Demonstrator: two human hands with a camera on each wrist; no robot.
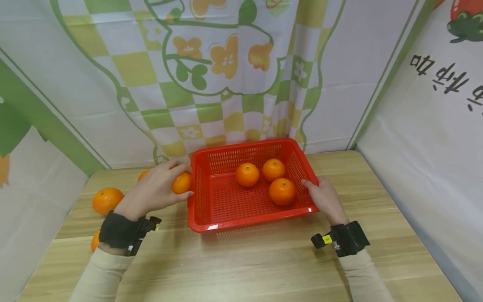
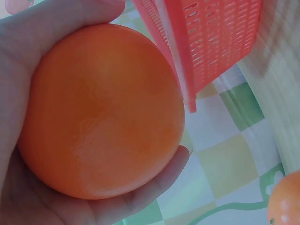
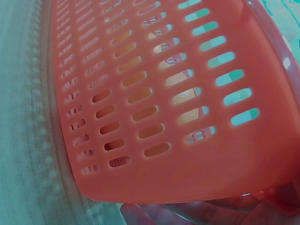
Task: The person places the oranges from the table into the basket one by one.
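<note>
Head: red basket point(image 1: 260, 218) sat by the worktop's point(image 1: 241, 268) far edge, mouth up, long axis left-right, right end slightly farther. Your left hand point(image 1: 152, 191) gripped an orange point(image 1: 182, 183) just beside its left rim; your right hand point(image 1: 327, 198) held its right rim. Left wrist: orange sat cupped. Right wrist: fingers showed by the basket.

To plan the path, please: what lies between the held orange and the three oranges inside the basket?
The head view shows the basket's left wall, then bare basket floor.
</note>
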